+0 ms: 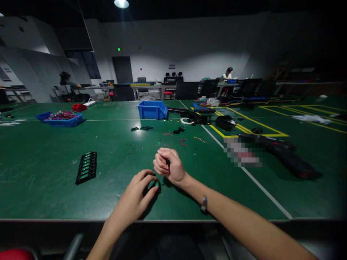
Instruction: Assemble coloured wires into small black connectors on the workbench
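On the green table, my left hand point(139, 191) pinches a small green piece point(157, 184), which looks like a circuit board, between thumb and fingers. My right hand point(170, 166) is closed in a fist just above and to the right of it. From below that fist a thin shaft point(159, 177) points down to the green piece; the rest of this slim tool is hidden in the fingers. To the left lies a black tray-like strip point(86, 167) with several green boards set in a row.
Beyond my hands are wire bits point(183, 142), small black parts point(142, 128) and a blue bin point(152, 109). A blue tray point(65, 119) of red parts stands left. A black power tool point(287, 155) lies right. Two people sit at tables further back.
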A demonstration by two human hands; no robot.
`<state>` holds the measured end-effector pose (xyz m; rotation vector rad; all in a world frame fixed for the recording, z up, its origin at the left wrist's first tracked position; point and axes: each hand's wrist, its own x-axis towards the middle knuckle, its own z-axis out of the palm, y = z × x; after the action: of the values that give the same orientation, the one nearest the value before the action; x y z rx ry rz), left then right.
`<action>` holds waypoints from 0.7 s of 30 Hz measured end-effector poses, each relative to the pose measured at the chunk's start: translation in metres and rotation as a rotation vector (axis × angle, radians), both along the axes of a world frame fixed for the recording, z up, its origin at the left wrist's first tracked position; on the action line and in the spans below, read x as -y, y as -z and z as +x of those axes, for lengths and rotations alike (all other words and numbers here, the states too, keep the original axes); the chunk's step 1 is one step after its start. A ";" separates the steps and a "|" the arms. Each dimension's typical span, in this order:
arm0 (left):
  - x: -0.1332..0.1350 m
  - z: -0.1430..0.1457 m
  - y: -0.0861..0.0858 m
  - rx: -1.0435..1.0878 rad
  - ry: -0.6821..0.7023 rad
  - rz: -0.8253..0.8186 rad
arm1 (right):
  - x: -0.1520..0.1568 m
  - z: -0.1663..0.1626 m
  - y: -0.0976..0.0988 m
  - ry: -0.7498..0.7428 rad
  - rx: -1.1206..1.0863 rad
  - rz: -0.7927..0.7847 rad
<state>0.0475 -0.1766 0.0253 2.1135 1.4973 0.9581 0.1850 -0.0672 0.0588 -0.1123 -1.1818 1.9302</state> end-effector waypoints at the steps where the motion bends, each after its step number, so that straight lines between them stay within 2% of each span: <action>1: 0.000 0.000 0.000 0.000 0.001 0.003 | 0.000 0.000 0.000 0.002 0.009 0.003; 21: 0.000 0.001 0.001 0.005 -0.010 0.002 | 0.003 0.001 -0.001 0.005 0.023 0.033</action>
<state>0.0481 -0.1770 0.0241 2.1052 1.5061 0.9675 0.1857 -0.0697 0.0599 -0.1206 -1.2268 1.9090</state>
